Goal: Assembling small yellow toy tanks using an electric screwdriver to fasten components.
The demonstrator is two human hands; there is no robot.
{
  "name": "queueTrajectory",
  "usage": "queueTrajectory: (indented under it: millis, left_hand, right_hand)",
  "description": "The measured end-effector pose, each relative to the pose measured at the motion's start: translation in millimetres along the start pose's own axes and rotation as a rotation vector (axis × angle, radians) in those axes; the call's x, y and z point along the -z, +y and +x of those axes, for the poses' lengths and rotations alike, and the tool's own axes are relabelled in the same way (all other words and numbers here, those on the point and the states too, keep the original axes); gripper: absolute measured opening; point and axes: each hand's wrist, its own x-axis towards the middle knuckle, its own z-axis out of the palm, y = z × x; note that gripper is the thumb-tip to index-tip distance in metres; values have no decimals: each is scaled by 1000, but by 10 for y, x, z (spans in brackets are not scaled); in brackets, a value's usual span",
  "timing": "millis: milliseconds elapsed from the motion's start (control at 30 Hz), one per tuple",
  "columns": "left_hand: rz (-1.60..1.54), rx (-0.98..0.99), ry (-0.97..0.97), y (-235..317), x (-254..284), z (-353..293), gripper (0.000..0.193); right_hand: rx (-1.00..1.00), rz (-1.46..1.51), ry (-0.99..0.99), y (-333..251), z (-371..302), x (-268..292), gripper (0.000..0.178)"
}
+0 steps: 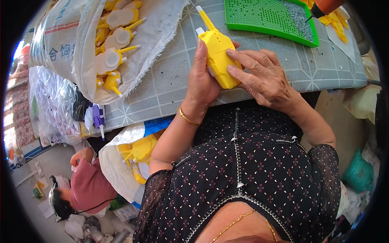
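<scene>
A yellow toy walkie-talkie (221,60) with a white-tipped antenna is held over the near edge of the table, its antenna pointing away and to the left. My left hand (201,83) is closed around its left side, thumb along the edge. On the other side, my right hand (265,77) grips its lower body, with fingertips pressed on the front face. Several small dark holes show on the upper part of the yellow shell. What lies under the toy is hidden.
At the left, a white woven sack (60,44) holds several yellow toys (115,38). A green tray (239,27) with small screws (298,20) lies far right, beside an orange-red power tool (324,7). Another sack (111,162) stands below; a person in pink (92,186) is nearby.
</scene>
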Motion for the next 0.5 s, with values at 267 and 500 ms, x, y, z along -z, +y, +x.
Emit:
queueTrajectory:
  millis: [267, 500]
  left_hand:
    - [-54, -69, 77, -56, -45, -13, 56]
    - [585, 204, 183, 397, -32, -189, 41]
  right_hand:
    - [-239, 38, 73, -133, 106, -86, 63]
    - [-392, 416, 131, 243, -8, -57, 59]
